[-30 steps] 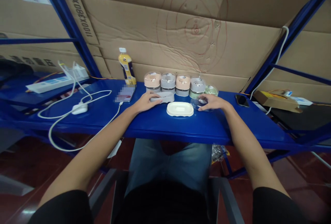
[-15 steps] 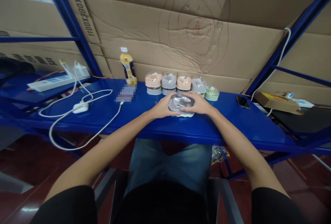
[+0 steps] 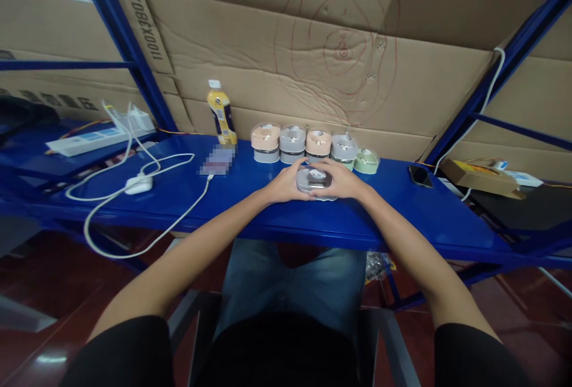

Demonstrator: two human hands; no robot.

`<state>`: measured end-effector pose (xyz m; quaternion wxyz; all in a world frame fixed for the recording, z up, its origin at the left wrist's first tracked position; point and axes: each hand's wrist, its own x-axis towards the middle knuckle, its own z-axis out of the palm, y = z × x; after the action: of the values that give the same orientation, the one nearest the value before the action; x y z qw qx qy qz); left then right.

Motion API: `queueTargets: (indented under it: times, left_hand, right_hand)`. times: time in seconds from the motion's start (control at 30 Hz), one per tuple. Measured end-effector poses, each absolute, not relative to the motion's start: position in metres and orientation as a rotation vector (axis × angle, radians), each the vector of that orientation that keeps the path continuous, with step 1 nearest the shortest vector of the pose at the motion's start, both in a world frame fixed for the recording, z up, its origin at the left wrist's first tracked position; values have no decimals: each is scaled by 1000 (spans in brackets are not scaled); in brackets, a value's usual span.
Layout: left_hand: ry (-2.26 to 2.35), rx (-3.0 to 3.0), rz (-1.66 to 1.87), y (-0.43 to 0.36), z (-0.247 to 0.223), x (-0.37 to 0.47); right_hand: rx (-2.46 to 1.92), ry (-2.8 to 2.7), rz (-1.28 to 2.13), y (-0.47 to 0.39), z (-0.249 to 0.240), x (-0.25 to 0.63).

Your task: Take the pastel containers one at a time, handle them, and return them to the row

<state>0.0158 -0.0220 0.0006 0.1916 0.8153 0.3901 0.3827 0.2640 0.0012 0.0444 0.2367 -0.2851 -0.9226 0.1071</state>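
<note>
A grey box with a clear lid (image 3: 314, 180) sits on the blue table in front of me. My left hand (image 3: 288, 185) is wrapped round its left side, and my right hand (image 3: 343, 180) holds its right side. Both thumbs lie along the near edge. Just behind my hands, similar clear-lidded boxes stand in a row: an orange one (image 3: 265, 136), a grey one (image 3: 292, 139), another orange one (image 3: 318, 143) and another grey one (image 3: 344, 146), each atop a second box. A single green box (image 3: 366, 161) is at the right end.
A yellow bottle (image 3: 221, 114) stands at the back left, near a blurred-out flat item (image 3: 218, 160) with a white cable (image 3: 183, 221). A phone (image 3: 420, 176) and an open cardboard box (image 3: 480, 179) lie to the right. Cardboard (image 3: 241, 35) backs the table (image 3: 402, 220).
Both hands have closed in more tightly on the grey box from its two sides. The thumbs have moved off its lid to the near edge.
</note>
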Motion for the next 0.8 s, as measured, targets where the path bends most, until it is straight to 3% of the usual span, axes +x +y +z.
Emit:
queueTargets:
  times: [0.53, 0.8]
  left_hand:
    - [1151, 2327, 947, -19, -7, 5]
    - [1248, 2356, 847, -24, -8, 2]
  right_hand:
    - [-897, -2632, 390, 6, 36, 280]
    - [-1793, -2384, -114, -78, 41, 370]
